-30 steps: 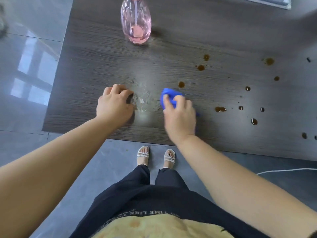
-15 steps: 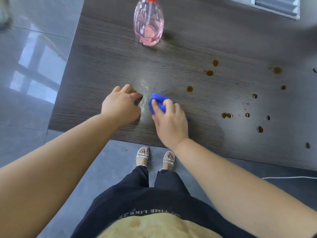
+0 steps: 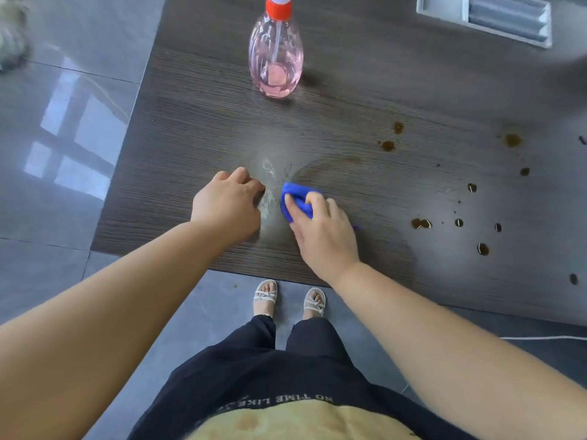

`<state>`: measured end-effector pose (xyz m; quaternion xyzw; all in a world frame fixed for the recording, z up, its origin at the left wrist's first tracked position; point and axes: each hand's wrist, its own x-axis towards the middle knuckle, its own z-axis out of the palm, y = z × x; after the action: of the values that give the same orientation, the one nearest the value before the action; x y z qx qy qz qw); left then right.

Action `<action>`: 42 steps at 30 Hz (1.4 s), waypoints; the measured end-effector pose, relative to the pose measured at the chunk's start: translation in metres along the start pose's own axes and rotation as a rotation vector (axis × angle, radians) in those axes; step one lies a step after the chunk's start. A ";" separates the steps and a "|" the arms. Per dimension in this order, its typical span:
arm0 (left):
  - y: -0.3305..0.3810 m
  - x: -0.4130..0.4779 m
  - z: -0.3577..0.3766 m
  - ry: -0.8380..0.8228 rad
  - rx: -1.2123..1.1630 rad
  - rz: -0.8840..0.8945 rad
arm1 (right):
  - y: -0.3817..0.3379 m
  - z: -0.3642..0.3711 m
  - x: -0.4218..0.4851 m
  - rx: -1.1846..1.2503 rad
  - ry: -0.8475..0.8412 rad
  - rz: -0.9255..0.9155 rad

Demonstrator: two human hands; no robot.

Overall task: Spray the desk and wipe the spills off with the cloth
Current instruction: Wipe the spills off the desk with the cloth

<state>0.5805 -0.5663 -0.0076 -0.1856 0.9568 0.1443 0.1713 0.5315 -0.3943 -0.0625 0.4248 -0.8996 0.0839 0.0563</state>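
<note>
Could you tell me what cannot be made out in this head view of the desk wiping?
- Blue cloth: mostly hidden under the right hand.
- Spray bottle: its head is cut off by the top edge.
- Grey tray: cropped at the top.
- Left hand: fingertips curled under, contact unclear.

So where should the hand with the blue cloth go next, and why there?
Probably a sweep to the right. The right hand presses the blue cloth on the desk beside a wet foamy patch, but the brown drops lie unwiped further right. The left hand rests beside the patch, and the spray bottle stands upright behind.
</note>
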 end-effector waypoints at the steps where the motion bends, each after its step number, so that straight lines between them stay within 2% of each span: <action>1: -0.001 0.000 -0.001 -0.002 0.003 0.004 | 0.011 -0.004 -0.009 0.015 -0.014 -0.077; 2: -0.002 0.000 -0.001 -0.006 0.010 0.011 | 0.027 -0.008 -0.013 0.016 -0.013 -0.103; 4: -0.003 -0.002 0.000 -0.019 0.033 0.026 | 0.058 -0.008 -0.007 -0.037 0.035 -0.012; 7: -0.002 -0.004 0.002 -0.019 0.053 0.026 | 0.065 -0.004 0.032 -0.016 0.023 0.355; 9: 0.000 -0.004 0.002 -0.023 0.063 0.023 | 0.038 0.001 0.050 0.016 -0.011 0.476; 10: -0.001 -0.004 0.003 -0.024 0.070 0.022 | 0.022 0.005 0.050 0.026 0.010 0.420; 12: -0.001 -0.004 0.002 -0.021 0.075 0.023 | 0.002 0.006 0.033 0.022 0.020 0.170; 14: -0.001 -0.004 0.001 -0.025 0.070 0.032 | 0.014 0.002 0.013 0.029 -0.005 -0.064; 16: -0.001 -0.004 0.000 -0.037 0.072 0.045 | 0.043 -0.003 0.008 0.015 0.011 -0.122; 17: -0.002 -0.004 0.000 -0.043 0.076 0.050 | 0.057 -0.004 0.012 -0.009 0.026 -0.070; 19: -0.003 -0.004 0.000 -0.049 0.078 0.050 | 0.069 -0.005 0.033 -0.036 0.027 0.157; 21: -0.002 -0.004 0.000 -0.051 0.083 0.057 | 0.057 -0.001 0.058 -0.038 -0.040 0.428; 22: -0.002 -0.003 0.001 -0.053 0.086 0.058 | 0.043 0.002 0.065 -0.024 -0.069 0.490; 23: -0.002 -0.003 0.001 -0.052 0.086 0.054 | 0.028 0.004 0.067 -0.006 -0.077 0.467; 25: -0.002 -0.003 0.002 -0.039 0.077 0.051 | 0.006 0.005 0.053 0.011 -0.029 0.215; 27: -0.004 -0.003 0.003 -0.026 0.061 0.058 | 0.016 0.004 0.029 0.014 -0.022 -0.079; 29: -0.005 -0.003 0.002 -0.029 0.059 0.069 | 0.047 -0.002 0.020 0.033 -0.026 -0.178; 30: -0.006 -0.004 0.002 -0.029 0.065 0.074 | 0.061 -0.004 0.023 0.021 -0.013 -0.131; 32: -0.005 -0.005 0.002 -0.019 0.075 0.079 | 0.071 -0.008 0.044 -0.002 -0.005 0.099; 34: -0.004 -0.005 0.002 -0.011 0.082 0.081 | 0.058 -0.001 0.073 0.010 -0.080 0.384; 35: -0.003 -0.005 0.002 -0.008 0.087 0.080 | 0.045 0.002 0.083 0.014 -0.112 0.453; 37: -0.003 -0.005 0.003 -0.008 0.086 0.073 | 0.014 0.005 0.087 0.028 -0.074 0.359; 40: -0.006 -0.004 0.004 -0.008 0.094 0.082 | 0.005 0.007 0.053 0.039 -0.044 -0.058; 42: -0.007 -0.004 0.005 -0.014 0.091 0.086 | 0.031 0.002 0.042 0.059 -0.049 -0.218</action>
<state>0.5882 -0.5698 -0.0118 -0.1353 0.9682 0.1092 0.1797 0.4807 -0.4075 -0.0604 0.5236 -0.8463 0.0932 0.0307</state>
